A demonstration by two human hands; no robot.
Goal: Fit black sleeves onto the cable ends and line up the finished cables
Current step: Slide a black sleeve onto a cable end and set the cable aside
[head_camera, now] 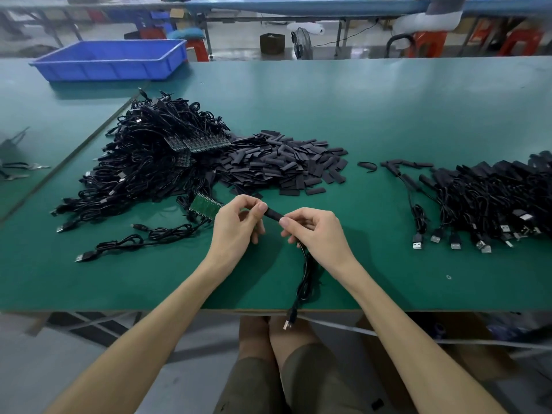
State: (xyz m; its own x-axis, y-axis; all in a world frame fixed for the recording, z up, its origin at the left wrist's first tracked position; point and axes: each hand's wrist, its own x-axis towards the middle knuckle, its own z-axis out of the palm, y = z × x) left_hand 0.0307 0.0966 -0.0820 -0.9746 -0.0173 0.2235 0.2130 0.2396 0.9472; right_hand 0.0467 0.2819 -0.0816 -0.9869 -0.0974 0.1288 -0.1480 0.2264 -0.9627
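Green bench matting (388, 100) holds a blue tray (110, 59) at ten o'clock, tangled cables (143, 150) at eleven, loose sleeves (283, 162) at twelve. Our left hand (236, 225) pinches a black sleeve (273, 215); our right hand (316, 231) pinches its cable (306, 279), centre. At three o'clock lie finished cables (493, 198).

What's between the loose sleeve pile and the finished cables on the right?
Head view: mostly bare green table, plus one curled black strip lying in the gap between the sleeve pile and the finished cables.
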